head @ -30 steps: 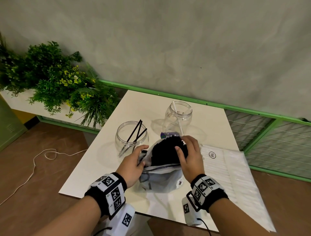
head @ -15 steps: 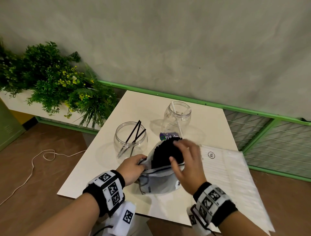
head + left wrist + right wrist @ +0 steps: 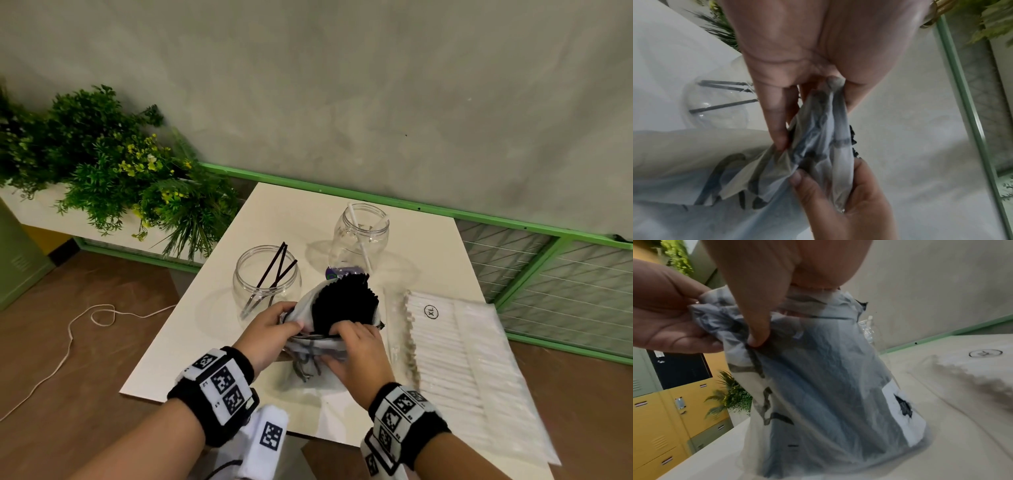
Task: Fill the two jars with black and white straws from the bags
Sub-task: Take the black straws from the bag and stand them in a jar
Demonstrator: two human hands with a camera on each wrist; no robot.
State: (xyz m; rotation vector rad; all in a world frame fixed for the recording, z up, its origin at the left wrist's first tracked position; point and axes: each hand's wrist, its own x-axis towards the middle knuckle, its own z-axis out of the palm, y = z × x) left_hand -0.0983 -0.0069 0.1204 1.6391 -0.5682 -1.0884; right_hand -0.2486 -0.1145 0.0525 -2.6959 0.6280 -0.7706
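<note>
Bench [image 3: 212, 329]: pale top, carrying everything the hands worked on.
Bag of white straws [image 3: 455, 346]: lay flat on the bench, just right of the right hand; untouched.
Bag of black straws [image 3: 310, 346]: stood upright between the two hands; thin crinkly film, soft and slack, likely slippery. Best taken by the bunched rim, as both hands did.
Black straws [image 3: 342, 299]: dense bundle, tips poking out of the bag mouth just beyond the fingers. Judged light and stiff, prone to spill if the bag tips; pinch a few near the tips.
Left jar [image 3: 267, 284]: clear, open, just beyond the left hand; a few black straws leaned inside. Far from full.
Right jar [image 3: 361, 236]: clear, open, well beyond the right hand; one white straw inside.
Left hand [image 3: 270, 330]: fingers curled, pinching the gathered bag rim.
Right hand [image 3: 356, 353]: thumb and fingers gripping the rim alongside, close to touching the left.
</note>
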